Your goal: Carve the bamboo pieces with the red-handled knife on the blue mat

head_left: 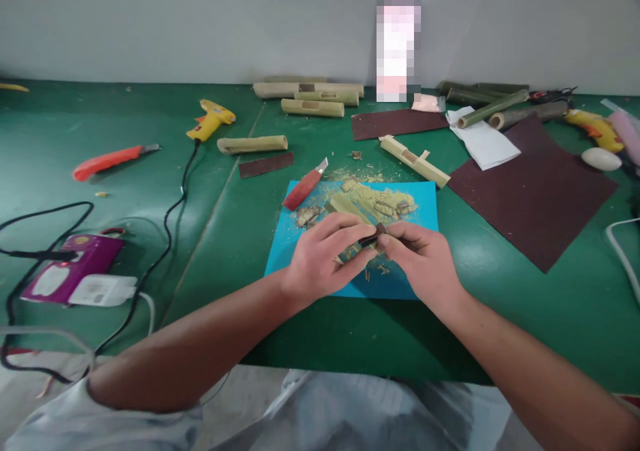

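Observation:
My left hand (325, 254) and my right hand (423, 258) meet over a blue sheet (425, 201) on the green table (125, 118). The left hand's fingers wrap round a short green bamboo piece (343, 204) that sticks out toward the far side. The right hand pinches a small dark strip, apparently sandpaper (375, 236), against the bamboo where the two hands touch. Bamboo shavings and chips (385, 204) lie on the blue sheet just beyond my hands.
A red-handled knife (304, 188) lies at the sheet's far left corner. Cut bamboo tubes (313, 91), sandpaper sheets (533, 194), a yellow glue gun (210, 119), a red cutter (107, 161), a purple box (65, 271) and cables (170, 231) lie around.

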